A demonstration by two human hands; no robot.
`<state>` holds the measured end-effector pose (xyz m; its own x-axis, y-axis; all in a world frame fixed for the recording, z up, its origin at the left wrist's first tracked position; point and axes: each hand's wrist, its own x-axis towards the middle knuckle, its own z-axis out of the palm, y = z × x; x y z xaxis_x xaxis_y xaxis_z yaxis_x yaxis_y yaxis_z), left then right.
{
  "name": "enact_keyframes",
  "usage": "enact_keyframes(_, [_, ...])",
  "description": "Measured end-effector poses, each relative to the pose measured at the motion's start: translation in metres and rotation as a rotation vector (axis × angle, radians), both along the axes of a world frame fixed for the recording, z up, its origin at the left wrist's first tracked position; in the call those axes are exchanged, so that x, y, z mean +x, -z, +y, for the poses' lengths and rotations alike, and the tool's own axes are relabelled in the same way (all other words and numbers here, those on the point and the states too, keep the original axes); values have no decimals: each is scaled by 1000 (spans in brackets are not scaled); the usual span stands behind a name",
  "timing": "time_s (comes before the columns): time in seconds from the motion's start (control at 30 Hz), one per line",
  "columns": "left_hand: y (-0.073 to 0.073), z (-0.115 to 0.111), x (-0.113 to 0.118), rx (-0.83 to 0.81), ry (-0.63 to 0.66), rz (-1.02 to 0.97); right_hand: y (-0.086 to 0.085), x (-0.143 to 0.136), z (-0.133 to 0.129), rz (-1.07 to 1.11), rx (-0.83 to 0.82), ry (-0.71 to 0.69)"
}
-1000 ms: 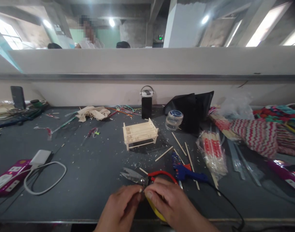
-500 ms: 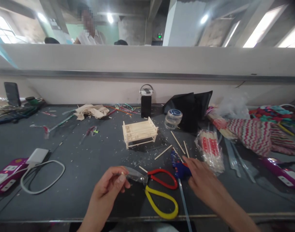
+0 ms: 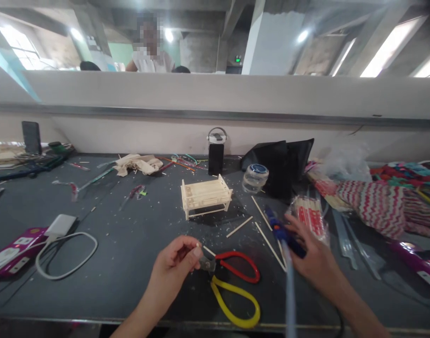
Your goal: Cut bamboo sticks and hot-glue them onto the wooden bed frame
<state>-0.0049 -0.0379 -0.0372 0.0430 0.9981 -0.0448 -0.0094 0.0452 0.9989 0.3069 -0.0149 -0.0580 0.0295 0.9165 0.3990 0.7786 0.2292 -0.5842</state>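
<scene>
My left hand (image 3: 174, 265) is closed in a pinch, with the pale tip of a small wooden stick (image 3: 198, 244) showing between thumb and fingers. It hovers over the blades of scissors with one red and one yellow handle (image 3: 252, 321). My right hand (image 3: 315, 256) grips a blue hot glue gun (image 3: 280, 232), its nozzle pointing away from me and a long translucent glue stick (image 3: 290, 295) sticking out of its back. Beyond both hands stands a little bed-like frame of wooden sticks (image 3: 206, 195). Loose sticks (image 3: 239, 226) lie between it and the glue gun.
A clear jar with a blue lid (image 3: 256, 178), a dark phone (image 3: 215, 158) and a black bag (image 3: 281, 164) stand at the back. Packaged sticks (image 3: 310, 216) and knitted fabric (image 3: 370, 204) lie right. At left is a purple power strip (image 3: 19, 249) with a white cable.
My right hand has taken up the glue gun from the table and swung it rightward. My left hand has shifted slightly right, over the scissors' blades. The view has moved a little.
</scene>
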Motion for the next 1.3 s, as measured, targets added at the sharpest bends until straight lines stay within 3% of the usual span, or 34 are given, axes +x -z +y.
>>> enact_keyframes(0.1, [-1, 0, 3, -4, -22, -39, -21, -2, -5, 420, -43, 48])
enact_keyframes(0.17, [-1, 0, 6, -10, -22, -66, -33, -14, -16, 739, -74, 15])
enact_keyframes(0.23, [0, 1, 9, -16, -3, -79, -41, -33, -30, 882, -207, -91])
enact_keyframes(0.33, [0, 1, 13, -24, 13, -92, -48, -66, -50, 861, -348, -181])
enact_keyframes(0.53, [-9, 0, 13, 92, -21, -128, -57, -102, -64, 752, -371, -177])
enact_keyframes(1.0, [-7, 3, 4, 306, -23, 145, -51, -100, -69, 690, -375, -194])
enact_keyframes(1.3, [-15, 0, 2, 444, -48, 312, -52, -100, -69, 644, -368, -188])
